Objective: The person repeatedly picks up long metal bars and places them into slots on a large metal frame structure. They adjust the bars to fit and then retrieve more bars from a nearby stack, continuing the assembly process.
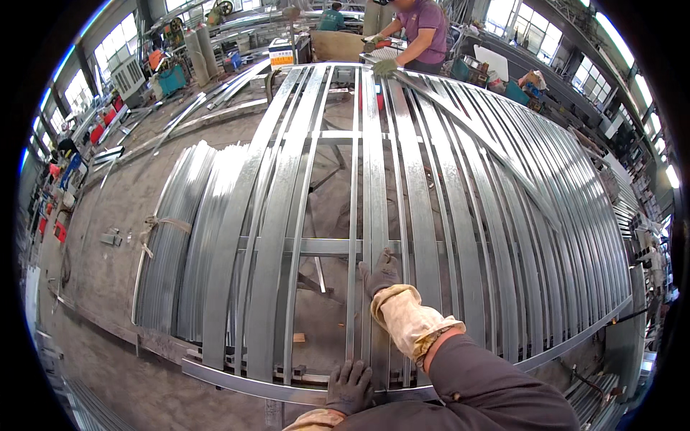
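Observation:
In a dark glove with a beige cuff, my right hand [381, 274] grips a long galvanized metal strip [376, 194], thumb on its left side and fingers toward its right. My left hand [350, 386], also dark-gloved, rests on the near rail [251, 383] by the ends of the strips, its fingers stretched out and slightly apart. Many parallel strips run away from me across the frame, with gaps between several of them. One bar [481, 136] lies diagonally over the strips on the right.
Across the frame a co-worker in a purple shirt [422, 32] bends over the far rail, one gloved hand [385, 67] on it and a red-and-black tool [378, 44] by the other. Left of the frame lies a bundle of metal strips [172, 244] tied with cord. Windows and machinery line the workshop.

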Action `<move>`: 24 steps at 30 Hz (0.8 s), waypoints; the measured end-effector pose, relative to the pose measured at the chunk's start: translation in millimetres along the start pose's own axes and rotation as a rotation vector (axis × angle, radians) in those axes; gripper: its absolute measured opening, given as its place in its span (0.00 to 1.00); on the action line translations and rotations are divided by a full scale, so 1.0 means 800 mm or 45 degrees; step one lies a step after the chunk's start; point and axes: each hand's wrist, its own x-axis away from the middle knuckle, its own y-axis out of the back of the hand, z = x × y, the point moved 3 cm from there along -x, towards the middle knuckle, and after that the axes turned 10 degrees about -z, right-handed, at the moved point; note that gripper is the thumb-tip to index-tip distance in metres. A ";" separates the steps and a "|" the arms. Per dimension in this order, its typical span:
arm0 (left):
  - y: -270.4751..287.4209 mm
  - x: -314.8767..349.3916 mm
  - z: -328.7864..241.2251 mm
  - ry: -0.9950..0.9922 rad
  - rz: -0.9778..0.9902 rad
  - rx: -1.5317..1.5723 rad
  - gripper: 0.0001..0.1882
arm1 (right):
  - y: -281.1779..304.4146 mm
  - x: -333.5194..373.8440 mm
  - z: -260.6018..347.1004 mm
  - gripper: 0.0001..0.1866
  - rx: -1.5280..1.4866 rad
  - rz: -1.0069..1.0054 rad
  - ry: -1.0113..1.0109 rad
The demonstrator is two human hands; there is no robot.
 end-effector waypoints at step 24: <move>-0.005 0.009 -0.013 0.072 -0.167 -0.085 0.26 | 0.254 0.204 -0.333 0.24 -0.608 -0.260 -0.090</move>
